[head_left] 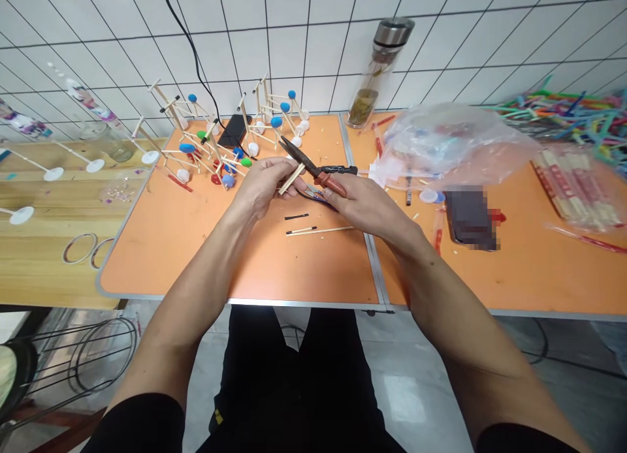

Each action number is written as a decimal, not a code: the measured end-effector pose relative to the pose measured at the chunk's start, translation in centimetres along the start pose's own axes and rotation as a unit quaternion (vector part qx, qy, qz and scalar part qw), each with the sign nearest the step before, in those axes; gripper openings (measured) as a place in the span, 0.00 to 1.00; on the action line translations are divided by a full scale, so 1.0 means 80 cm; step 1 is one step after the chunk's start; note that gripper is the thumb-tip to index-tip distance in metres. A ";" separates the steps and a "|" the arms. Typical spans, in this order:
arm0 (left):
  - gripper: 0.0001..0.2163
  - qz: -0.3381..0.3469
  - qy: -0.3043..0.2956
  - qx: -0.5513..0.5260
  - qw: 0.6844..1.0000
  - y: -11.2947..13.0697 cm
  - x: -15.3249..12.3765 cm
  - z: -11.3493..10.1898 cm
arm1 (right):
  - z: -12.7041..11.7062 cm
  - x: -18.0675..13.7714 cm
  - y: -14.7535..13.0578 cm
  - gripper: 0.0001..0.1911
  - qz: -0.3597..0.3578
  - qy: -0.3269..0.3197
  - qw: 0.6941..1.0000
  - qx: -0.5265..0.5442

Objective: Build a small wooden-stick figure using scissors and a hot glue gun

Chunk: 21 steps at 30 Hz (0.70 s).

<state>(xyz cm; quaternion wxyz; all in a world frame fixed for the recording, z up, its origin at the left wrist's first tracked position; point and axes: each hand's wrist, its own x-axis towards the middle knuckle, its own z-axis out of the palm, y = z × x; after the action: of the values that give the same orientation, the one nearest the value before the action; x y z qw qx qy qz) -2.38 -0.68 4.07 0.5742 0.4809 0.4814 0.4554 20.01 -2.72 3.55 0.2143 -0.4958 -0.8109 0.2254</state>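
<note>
My left hand (262, 185) is closed around a short pale wooden stick (292, 178), holding it above the orange table (255, 264). My right hand (360, 202) grips the red and black handles of a pair of long-nosed pliers (313, 167). The pliers' dark jaws point up and left, just over the stick's upper end. Below my hands, two thin sticks (318, 230) and a short black piece (296, 216) lie on the table.
Stick-and-ball models (230, 146) with blue, green, red and white blobs stand at the back left. A glass bottle (379, 71) stands by the tiled wall. A clear plastic bag (450, 143), a dark wallet-like object (470, 217) and coloured straws (568, 110) lie to the right.
</note>
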 end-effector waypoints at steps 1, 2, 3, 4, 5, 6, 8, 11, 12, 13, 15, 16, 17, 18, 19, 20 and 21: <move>0.09 -0.001 0.000 0.000 1.000 0.000 0.000 0.000 | 0.000 0.000 0.000 0.13 0.001 0.000 1.000 -0.002; 0.08 0.002 0.003 0.002 1.000 0.000 -0.001 0.001 | 0.000 0.000 0.001 0.14 0.000 0.000 1.000 -0.004; 0.07 0.007 0.006 0.005 1.000 0.000 -0.002 0.002 | 0.001 0.000 0.002 0.14 -0.001 0.000 1.000 -0.005; 0.06 0.013 0.010 0.008 1.000 -0.001 -0.002 0.003 | 0.001 0.000 0.002 0.14 -0.002 0.001 1.000 -0.005; 0.06 0.017 0.015 0.011 1.000 -0.001 -0.003 0.004 | 0.001 0.001 0.003 0.14 -0.003 -0.001 1.000 -0.005; 0.05 0.021 0.020 0.014 0.999 -0.002 -0.003 0.006 | 0.002 0.001 0.004 0.14 -0.003 -0.003 1.000 -0.005; 0.05 0.029 0.033 0.019 0.999 -0.005 -0.003 0.007 | 0.003 0.001 0.005 0.14 -0.002 -0.007 1.000 -0.004; 0.06 0.047 0.044 0.023 0.998 -0.011 0.000 0.008 | 0.004 0.000 0.007 0.14 0.001 -0.006 1.000 0.004; 0.06 0.055 0.045 0.022 0.997 -0.014 0.001 0.008 | 0.004 0.000 0.007 0.15 0.002 -0.006 1.000 0.008; 0.06 0.062 0.044 0.020 0.997 -0.016 0.002 0.008 | 0.004 0.000 0.007 0.15 0.002 -0.007 1.000 0.012; 0.07 0.072 0.043 0.014 0.996 -0.019 0.004 0.007 | 0.004 -0.001 0.006 0.16 0.000 -0.009 1.000 0.015; 0.06 0.073 0.045 0.011 0.996 -0.020 0.004 0.008 | 0.004 -0.001 0.005 0.16 0.000 -0.010 1.000 0.014; 0.06 0.071 0.048 0.009 0.996 -0.020 0.004 0.008 | 0.004 -0.001 0.005 0.16 0.001 -0.009 1.000 0.010; 0.06 0.069 0.050 0.007 0.996 -0.020 0.004 0.008 | 0.004 0.000 0.004 0.16 0.002 -0.008 1.000 0.004; 0.06 0.067 0.051 0.005 0.996 -0.020 0.003 0.009 | 0.004 0.000 0.004 0.16 0.006 -0.007 1.000 -0.004; 0.07 0.066 0.050 0.004 0.997 -0.020 0.002 0.010 | 0.004 0.001 0.003 0.16 0.012 -0.005 1.000 -0.015; 0.07 0.067 0.048 0.004 0.997 -0.020 0.002 0.010 | 0.003 0.002 0.003 0.16 0.017 -0.001 0.999 -0.028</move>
<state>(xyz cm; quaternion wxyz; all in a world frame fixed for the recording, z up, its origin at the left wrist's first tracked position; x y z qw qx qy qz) -1.44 -0.84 2.55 0.5167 0.4915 0.4772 0.5135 19.95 -2.52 3.21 0.1960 -0.5149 -0.8086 0.2065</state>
